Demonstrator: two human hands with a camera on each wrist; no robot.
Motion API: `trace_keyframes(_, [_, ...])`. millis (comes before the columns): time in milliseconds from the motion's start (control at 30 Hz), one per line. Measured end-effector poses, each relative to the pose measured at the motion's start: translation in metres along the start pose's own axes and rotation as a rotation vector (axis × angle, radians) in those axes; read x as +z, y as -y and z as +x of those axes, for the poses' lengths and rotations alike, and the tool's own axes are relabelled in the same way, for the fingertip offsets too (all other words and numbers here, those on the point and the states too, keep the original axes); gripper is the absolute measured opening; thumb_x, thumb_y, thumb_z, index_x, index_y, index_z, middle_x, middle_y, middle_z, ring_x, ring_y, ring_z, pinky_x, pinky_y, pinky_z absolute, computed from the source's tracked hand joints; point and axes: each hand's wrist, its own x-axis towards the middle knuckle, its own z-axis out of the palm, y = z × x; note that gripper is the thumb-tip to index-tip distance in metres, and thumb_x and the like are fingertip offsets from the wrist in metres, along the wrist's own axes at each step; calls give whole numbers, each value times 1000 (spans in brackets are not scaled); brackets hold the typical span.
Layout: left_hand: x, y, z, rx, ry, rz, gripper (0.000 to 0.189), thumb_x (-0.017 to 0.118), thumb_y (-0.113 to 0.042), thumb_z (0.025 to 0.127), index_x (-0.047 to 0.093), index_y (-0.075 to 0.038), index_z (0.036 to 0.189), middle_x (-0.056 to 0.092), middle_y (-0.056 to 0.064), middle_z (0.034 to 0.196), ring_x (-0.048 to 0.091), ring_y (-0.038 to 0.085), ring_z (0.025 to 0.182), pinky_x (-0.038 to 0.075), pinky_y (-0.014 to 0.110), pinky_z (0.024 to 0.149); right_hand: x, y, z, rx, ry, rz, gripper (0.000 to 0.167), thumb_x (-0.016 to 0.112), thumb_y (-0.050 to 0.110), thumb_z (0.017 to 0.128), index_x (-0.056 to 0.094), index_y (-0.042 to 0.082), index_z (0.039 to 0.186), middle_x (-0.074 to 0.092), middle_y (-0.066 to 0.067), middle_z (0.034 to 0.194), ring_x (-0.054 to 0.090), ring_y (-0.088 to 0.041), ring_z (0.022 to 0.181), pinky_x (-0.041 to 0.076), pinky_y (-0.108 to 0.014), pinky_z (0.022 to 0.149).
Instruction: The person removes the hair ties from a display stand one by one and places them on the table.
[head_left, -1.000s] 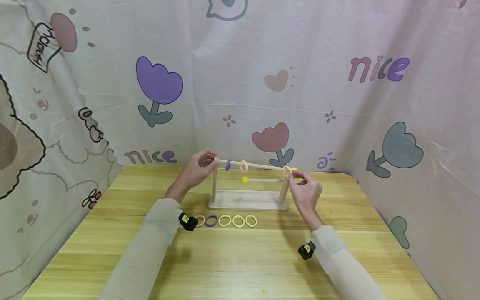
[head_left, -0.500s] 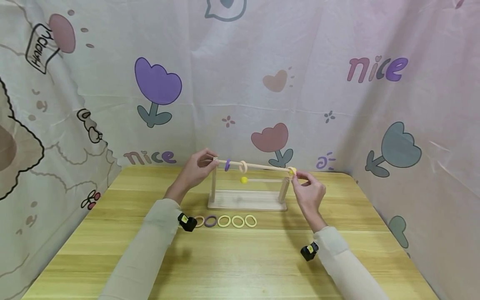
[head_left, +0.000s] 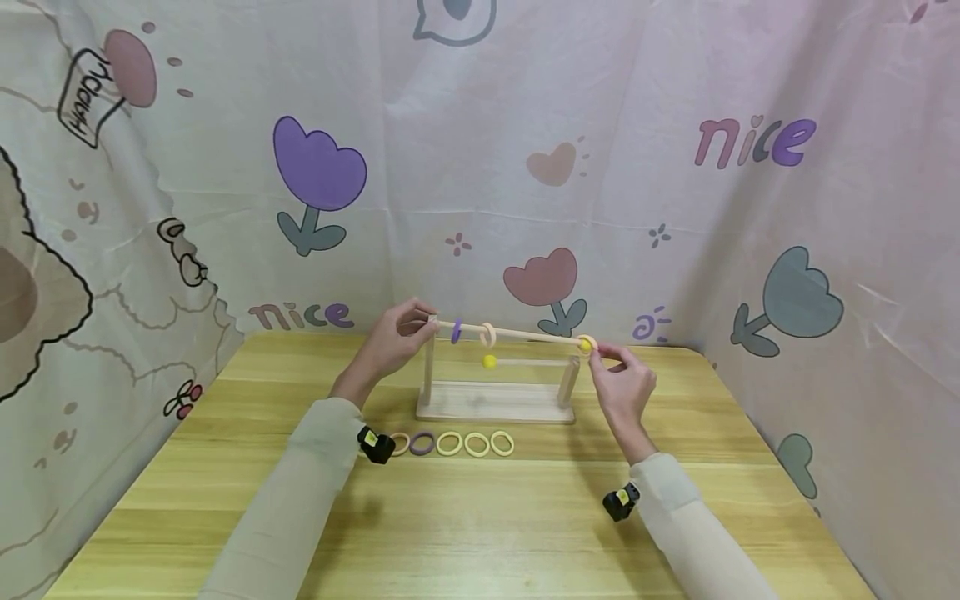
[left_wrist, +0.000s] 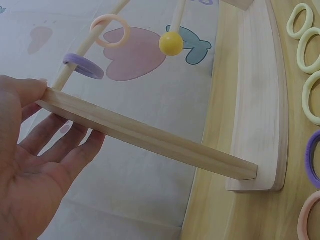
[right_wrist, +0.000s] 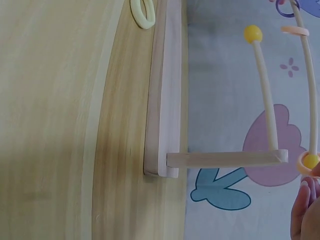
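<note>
My left hand [head_left: 393,337] pinches the top of the left wooden post [left_wrist: 150,135], where the upper rod [head_left: 525,335] begins. Around that rod hang a purple ring [left_wrist: 89,66] and a peach ring [left_wrist: 125,32]. At the rod's right end, my right hand [head_left: 624,383] pinches another peach ring [right_wrist: 301,164], which encircles the yellow ball [right_wrist: 310,161] on the tip. A lower rod [right_wrist: 265,90] extends left from the shorter right post [right_wrist: 225,159] to its own yellow ball [head_left: 489,362]. Both posts rise from a flat wooden base [head_left: 495,402].
In front of the base, a row of rings lies on the wooden table [head_left: 480,517]: a peach ring [left_wrist: 303,220], a purple ring [left_wrist: 309,159] and three pale yellow rings, one [head_left: 502,454] at the right end. A printed curtain [head_left: 420,167] stands behind and along both sides.
My right hand has moved right and slightly down, bringing its peach ring from the rod just inside the end ball to around the ball. My left hand stays at the post top.
</note>
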Motion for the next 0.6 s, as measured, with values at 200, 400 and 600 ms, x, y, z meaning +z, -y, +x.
trace_keyframes(200, [0, 0, 2, 12, 4, 1, 27, 62, -24, 103, 61, -7, 124, 66, 20, 131, 62, 42, 131, 50, 55, 112, -1, 0, 6, -13, -9, -3, 12, 78, 8, 85, 80, 1, 94, 79, -18, 88, 46, 11, 49, 37, -6, 48])
trace_keyframes(400, [-1, 1, 3, 23, -5, 5, 28, 61, -21, 104, 60, -3, 125, 66, 21, 130, 62, 42, 130, 50, 55, 112, 0, 0, 9, -5, -1, -7, 12, 77, 10, 86, 80, 2, 95, 79, -18, 89, 46, 10, 49, 37, -7, 47])
trace_keyframes(600, [-1, 2, 1, 18, -1, 2, 23, 62, -21, 103, 61, -7, 122, 67, 20, 129, 63, 41, 129, 51, 54, 111, -2, -2, 9, 36, -8, -26, 14, 77, 12, 86, 81, 2, 95, 80, -16, 90, 46, 10, 51, 37, -8, 49])
